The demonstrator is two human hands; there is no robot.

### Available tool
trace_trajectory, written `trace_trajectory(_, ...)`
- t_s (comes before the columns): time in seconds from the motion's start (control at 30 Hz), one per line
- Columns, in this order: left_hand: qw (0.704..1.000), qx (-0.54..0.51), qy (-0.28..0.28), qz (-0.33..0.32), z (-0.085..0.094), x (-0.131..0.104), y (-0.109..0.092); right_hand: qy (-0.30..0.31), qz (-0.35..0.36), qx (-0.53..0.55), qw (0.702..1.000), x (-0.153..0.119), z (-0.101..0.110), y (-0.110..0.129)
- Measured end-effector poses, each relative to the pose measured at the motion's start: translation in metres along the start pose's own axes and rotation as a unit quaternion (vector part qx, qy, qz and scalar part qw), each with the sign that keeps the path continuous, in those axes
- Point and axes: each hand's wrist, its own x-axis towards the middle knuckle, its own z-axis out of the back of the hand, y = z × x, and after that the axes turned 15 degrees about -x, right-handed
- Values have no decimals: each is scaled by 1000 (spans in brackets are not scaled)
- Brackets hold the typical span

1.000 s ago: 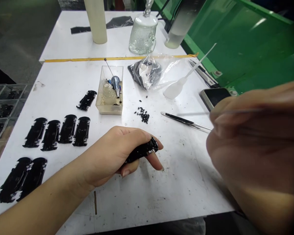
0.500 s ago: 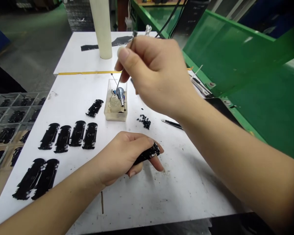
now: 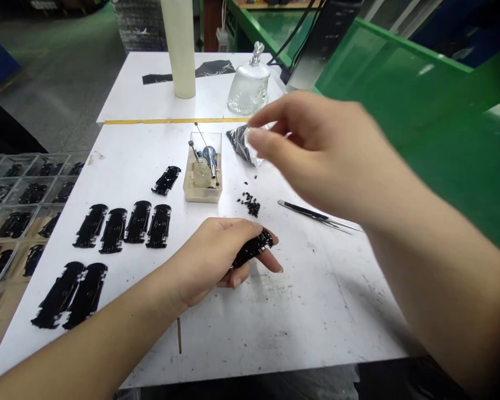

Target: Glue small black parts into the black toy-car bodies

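My left hand (image 3: 220, 250) is closed around a black car-shaped part (image 3: 252, 248), held tilted above the white table. My right hand (image 3: 312, 150) is raised in front of a plastic bag of black bits (image 3: 242, 145), thumb and index finger apart, nothing between them. Left of it stands a clear box (image 3: 203, 194) holding a small jar (image 3: 202, 172), a blue-grey metal piece (image 3: 209, 158) and a thin rod with a dark knob (image 3: 191, 145). Tiny black pieces (image 3: 251, 204) lie scattered between box and left hand. Tweezers (image 3: 312, 214) rest beneath the right hand.
Several black car-shaped parts (image 3: 159, 226) lie on the table's left side. A compartment tray (image 3: 23, 210) with similar parts is at the far left. Farther back stand a pale cylinder (image 3: 182, 61) and a glass jar (image 3: 248, 89). A green panel (image 3: 400, 83) rises at the right.
My right hand has let go of the thin rod, which now stands in the clear box, and moved right and slightly down. My left hand still holds the black part.
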Motion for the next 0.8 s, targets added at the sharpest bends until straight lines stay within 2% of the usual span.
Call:
trace_trajectory(0.07,1000,-12,0,-7,0,0,2,-31,-39,0,999,-18,14,-8)
trace_trajectory(0.13,1000,-24,-15,-9,0,1,4,-49,-47,16,998,-41,20,-13)
trace_trajectory(0.23,998,-45,-37,-12,-2,3,7,-31,-24,0,999,-77,11,-13)
trace_trajectory(0.33,993,-91,-74,-22,-6,4,9,6,16,-84,996,-103,-8,-7)
trace_trajectory(0.43,987,-128,-98,-29,-11,3,9,21,34,-122,992,-110,-22,0)
trace_trajectory(0.63,987,-136,-76,-50,-16,3,14,48,30,-106,993,-105,-29,8)
trace_trajectory(0.73,988,-133,-68,-40,-23,3,20,22,42,-122,991,-113,-21,-2)
trace_trajectory(0.8,994,-74,-69,-53,-26,-4,22,-5,40,-151,988,-126,-4,-23)
